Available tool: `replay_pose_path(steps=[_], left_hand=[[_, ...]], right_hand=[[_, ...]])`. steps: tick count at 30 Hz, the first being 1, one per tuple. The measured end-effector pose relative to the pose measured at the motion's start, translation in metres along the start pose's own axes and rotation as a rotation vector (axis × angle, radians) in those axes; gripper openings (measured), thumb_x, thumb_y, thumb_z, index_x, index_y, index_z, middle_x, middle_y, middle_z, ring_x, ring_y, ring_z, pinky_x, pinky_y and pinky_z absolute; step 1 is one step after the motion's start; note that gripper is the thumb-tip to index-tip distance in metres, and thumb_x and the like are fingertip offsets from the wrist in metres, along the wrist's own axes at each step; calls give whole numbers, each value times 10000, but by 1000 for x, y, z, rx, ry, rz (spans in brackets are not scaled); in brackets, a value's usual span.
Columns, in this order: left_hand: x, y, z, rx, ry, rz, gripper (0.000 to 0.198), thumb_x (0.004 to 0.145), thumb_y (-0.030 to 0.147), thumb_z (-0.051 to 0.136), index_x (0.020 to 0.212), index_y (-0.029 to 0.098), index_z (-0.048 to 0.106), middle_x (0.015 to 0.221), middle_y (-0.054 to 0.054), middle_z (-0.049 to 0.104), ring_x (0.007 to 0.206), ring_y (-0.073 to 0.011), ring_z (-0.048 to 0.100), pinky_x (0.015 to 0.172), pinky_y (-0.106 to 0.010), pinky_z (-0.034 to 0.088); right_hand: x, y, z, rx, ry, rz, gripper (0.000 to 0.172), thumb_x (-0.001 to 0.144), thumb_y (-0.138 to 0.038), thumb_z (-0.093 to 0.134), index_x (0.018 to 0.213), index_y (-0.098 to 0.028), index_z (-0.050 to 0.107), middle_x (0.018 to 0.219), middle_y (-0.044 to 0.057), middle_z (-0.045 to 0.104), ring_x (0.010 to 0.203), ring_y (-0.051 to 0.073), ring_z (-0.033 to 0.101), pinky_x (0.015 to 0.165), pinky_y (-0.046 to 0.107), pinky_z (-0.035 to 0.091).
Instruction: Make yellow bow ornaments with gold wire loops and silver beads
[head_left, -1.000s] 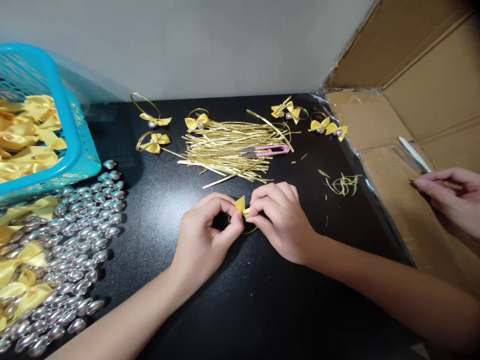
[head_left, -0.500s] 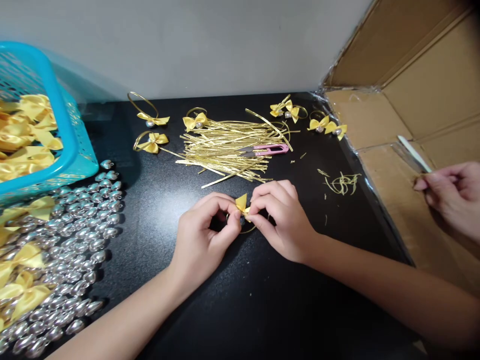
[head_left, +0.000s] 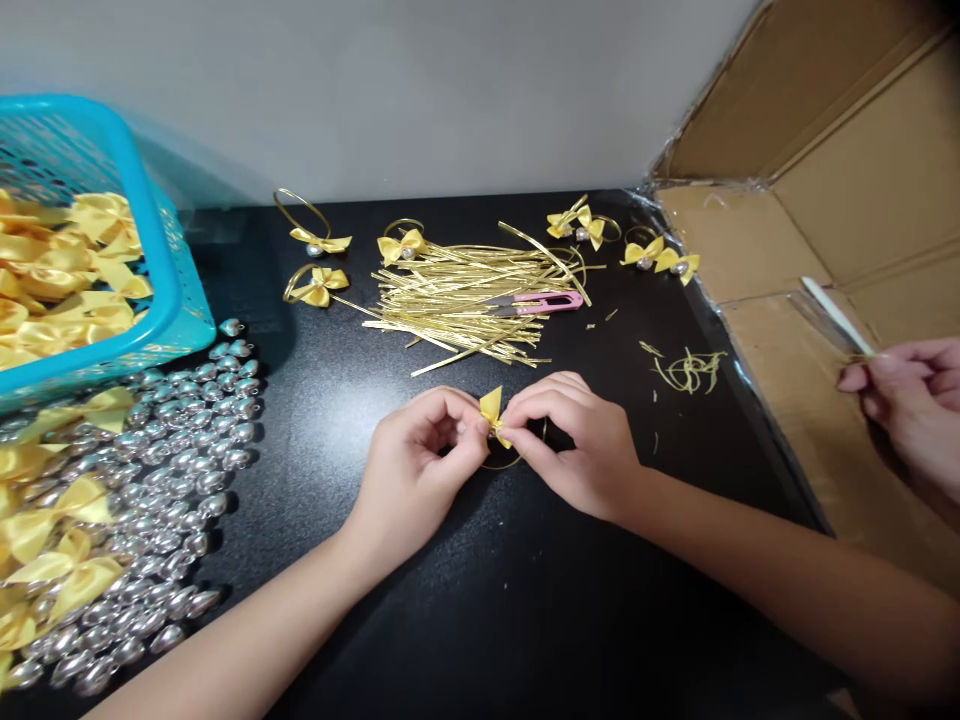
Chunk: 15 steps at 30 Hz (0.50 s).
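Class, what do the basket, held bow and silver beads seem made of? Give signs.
Basket: glossy plastic, judging by its even colour and regular holes. Held bow: probably satin ribbon, from its thin, softly shiny tip. Silver beads: mirror-bright, with sharp highlights; coated plastic, glass or metal, unclear.

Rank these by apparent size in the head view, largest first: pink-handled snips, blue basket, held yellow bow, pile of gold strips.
1. Blue basket, though cut off by the picture's edge
2. Pile of gold strips
3. Pink-handled snips
4. Held yellow bow, partly hidden
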<state>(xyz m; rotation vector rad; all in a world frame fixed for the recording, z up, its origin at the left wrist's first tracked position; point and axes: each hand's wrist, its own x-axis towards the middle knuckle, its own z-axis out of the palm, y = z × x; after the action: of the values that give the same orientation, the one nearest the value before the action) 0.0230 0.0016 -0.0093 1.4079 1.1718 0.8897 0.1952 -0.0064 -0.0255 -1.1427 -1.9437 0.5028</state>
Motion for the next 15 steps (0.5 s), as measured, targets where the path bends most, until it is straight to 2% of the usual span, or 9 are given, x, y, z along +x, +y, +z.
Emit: replay_pose_path(steps=[2, 8, 11, 15], left_hand=[[1, 0, 0, 14, -4, 7, 136, 796, 183, 597, 661, 174, 591, 657, 2, 609, 551, -101, 535, 520, -221, 456], [0, 1, 0, 50, -8, 5, 145, 804, 206, 599, 662, 175, 606, 651, -3, 622, 556, -112, 547, 521, -228, 460], [-1, 0, -1, 73, -13, 38, 160, 827, 204, 584, 673, 175, 618, 684, -14, 630, 591, -119, 567, 541, -233, 477], [-3, -4, 1, -2, -7, 65, 39, 783, 148, 640, 795, 176, 616, 784, -14, 628, 667, -119, 606, 609, -233, 527]], right_hand=[[0, 0, 0, -13, 0, -2, 12, 855, -190, 642, 855, -202, 639, 812, -7, 731, 775, 133, 659, 779, 293, 462], [-3, 1, -1, -137, 35, -108, 69, 858, -186, 632, 856, -233, 683, 826, -7, 744, 785, 146, 651, 782, 343, 423], [-1, -1, -2, -138, 45, -78, 65, 848, -190, 639, 800, -220, 671, 807, -3, 737, 785, 152, 644, 772, 339, 429], [2, -4, -1, -73, 62, 29, 87, 835, -186, 639, 756, -203, 671, 778, 9, 720, 763, 154, 651, 760, 329, 447]])
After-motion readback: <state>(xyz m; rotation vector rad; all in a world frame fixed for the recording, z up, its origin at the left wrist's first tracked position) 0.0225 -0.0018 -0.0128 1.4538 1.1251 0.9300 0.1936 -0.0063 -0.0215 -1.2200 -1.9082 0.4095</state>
